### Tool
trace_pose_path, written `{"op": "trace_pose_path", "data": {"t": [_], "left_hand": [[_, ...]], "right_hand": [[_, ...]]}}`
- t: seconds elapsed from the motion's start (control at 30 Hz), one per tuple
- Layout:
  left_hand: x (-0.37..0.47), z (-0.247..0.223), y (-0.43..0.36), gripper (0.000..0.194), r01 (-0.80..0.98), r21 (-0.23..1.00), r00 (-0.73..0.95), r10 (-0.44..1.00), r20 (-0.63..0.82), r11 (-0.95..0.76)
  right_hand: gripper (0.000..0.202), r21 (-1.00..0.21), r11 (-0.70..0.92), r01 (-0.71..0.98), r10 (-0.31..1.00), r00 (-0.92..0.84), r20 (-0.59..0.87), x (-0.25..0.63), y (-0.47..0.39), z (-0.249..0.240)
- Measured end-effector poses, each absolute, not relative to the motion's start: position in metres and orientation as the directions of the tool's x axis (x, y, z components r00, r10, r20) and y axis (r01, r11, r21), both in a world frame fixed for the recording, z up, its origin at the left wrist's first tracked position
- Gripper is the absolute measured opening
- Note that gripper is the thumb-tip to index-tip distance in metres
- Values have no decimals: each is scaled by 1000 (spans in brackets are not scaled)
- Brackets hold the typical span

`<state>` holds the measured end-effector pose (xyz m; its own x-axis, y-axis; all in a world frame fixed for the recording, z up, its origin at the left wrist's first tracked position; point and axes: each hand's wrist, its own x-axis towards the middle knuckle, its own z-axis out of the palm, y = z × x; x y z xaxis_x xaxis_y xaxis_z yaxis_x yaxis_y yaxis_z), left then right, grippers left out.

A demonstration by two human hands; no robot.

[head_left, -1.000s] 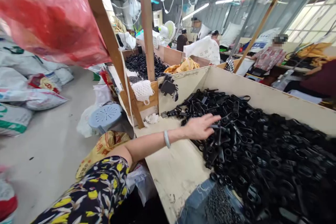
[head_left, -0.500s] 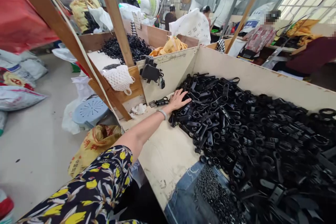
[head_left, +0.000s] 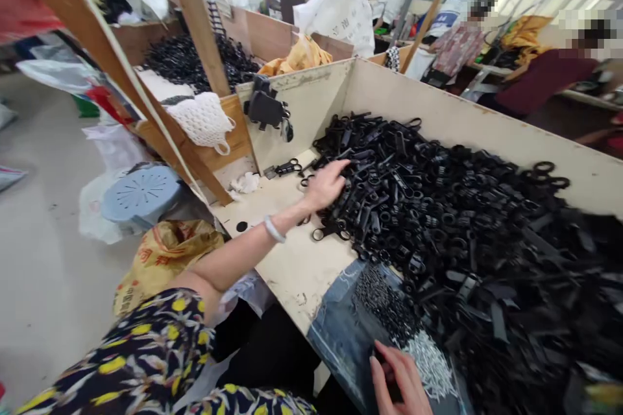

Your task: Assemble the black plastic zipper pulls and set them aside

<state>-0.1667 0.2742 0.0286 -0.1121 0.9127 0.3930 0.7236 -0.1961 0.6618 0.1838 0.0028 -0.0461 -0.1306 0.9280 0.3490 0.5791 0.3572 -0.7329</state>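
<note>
At the left edge of a large heap of black plastic parts (head_left: pixel 403 188), many with ring-shaped ends, lies my left hand (head_left: pixel 327 187). It is open and palm down over a few parts, with the forefinger stretched toward the heap; the other fingertips are hidden. My right hand (head_left: pixel 402 379) is low in view over a denim cloth (head_left: pixel 335 324). Its thumb and fingers curve together around something dark that I cannot make out. Beside it lie silver pin-like pieces (head_left: pixel 431 363) and a mound of tiny black pieces (head_left: pixel 382 298).
Pale boards (head_left: pixel 467 110) wall the bench. A black bracket-like thing (head_left: pixel 265 107) hangs at the corner near a wooden post (head_left: pixel 195 19). Left of the bench are a blue perforated stool (head_left: pixel 141 194) and a yellow sack (head_left: pixel 165 259). Several people sit beyond the back board.
My right hand has come into view at the bottom. My left hand's fingers have drawn in, and some black parts now lie nearer me on the bare board. The view has tilted down.
</note>
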Motion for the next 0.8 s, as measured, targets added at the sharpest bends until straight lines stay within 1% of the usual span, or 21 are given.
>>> {"op": "trace_pose_path", "data": {"t": [0.07, 0.1, 0.17, 0.23, 0.27, 0.37, 0.43, 0.57, 0.7, 0.8], "left_hand": [[-203, 29, 274, 49, 782, 614, -221, 875, 431, -105], [-220, 27, 275, 50, 783, 616, -251, 867, 430, -79], [-244, 18, 277, 53, 784, 617, -251, 876, 412, -65], [-249, 5, 279, 53, 797, 602, -250, 883, 397, -44], [-244, -1, 279, 55, 804, 594, -256, 889, 381, -23], [-211, -14, 280, 69, 812, 580, -279, 912, 302, 57], [-183, -16, 279, 74, 808, 582, -283, 925, 254, 88], [-139, -9, 271, 69, 781, 616, -295, 930, 218, 103], [-110, 5, 257, 65, 699, 701, -356, 919, 170, 141], [-92, 18, 245, 61, 698, 697, -383, 908, 170, 164]], "right_hand": [[25, -728, 367, 579, 929, -183, 322, 185, 2, -40], [25, -729, 367, 578, 930, -199, 311, 186, 2, -38], [24, -733, 360, 577, 933, -200, 301, 186, 2, -34], [22, -741, 342, 578, 939, -180, 292, 184, 1, -31], [21, -746, 333, 577, 942, -176, 285, 183, 0, -30], [20, -757, 318, 571, 948, -171, 270, 181, -1, -29], [20, -758, 318, 569, 948, -171, 270, 180, -2, -29], [20, -757, 317, 571, 948, -170, 269, 182, -1, -30], [19, -757, 322, 569, 947, -175, 271, 182, 0, -31], [19, -762, 315, 566, 949, -163, 270, 181, 0, -30]]}}
